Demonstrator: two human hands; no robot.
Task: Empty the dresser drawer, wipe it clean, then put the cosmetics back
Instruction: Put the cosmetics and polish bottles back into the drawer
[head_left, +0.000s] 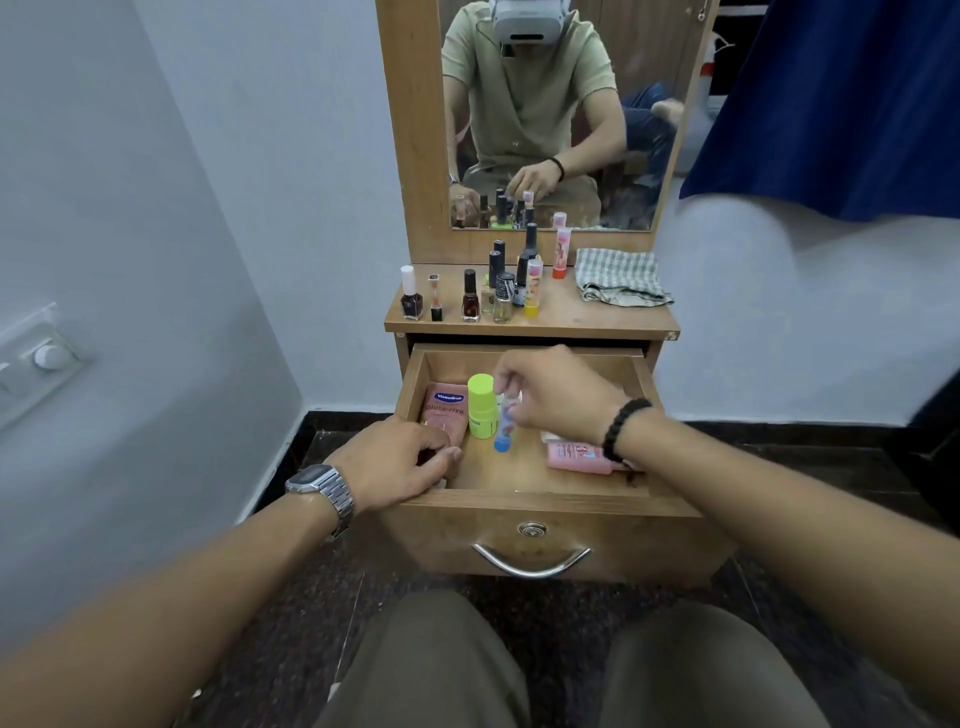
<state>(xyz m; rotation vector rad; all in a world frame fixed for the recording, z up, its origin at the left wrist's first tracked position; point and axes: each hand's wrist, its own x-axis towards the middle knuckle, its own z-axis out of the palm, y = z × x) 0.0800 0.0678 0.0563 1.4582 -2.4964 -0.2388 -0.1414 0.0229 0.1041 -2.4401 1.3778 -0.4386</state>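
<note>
Four items lie in the open wooden drawer (524, 470): a pink Vaseline tube (442, 410), a lime-green capped bottle (481, 405), a small blue-based stick (504, 426) and a flat pink bottle (576, 457). Whether emptying or refilling is going on, I cannot tell, since many nail polish bottles (470, 296) and a folded checked cloth (621, 275) stand on the dresser top (561, 312). The right hand (556, 395) pinches the stick's top with closed fingers. The left hand (400, 462) curls near the tube; whether it grips is unclear.
</note>
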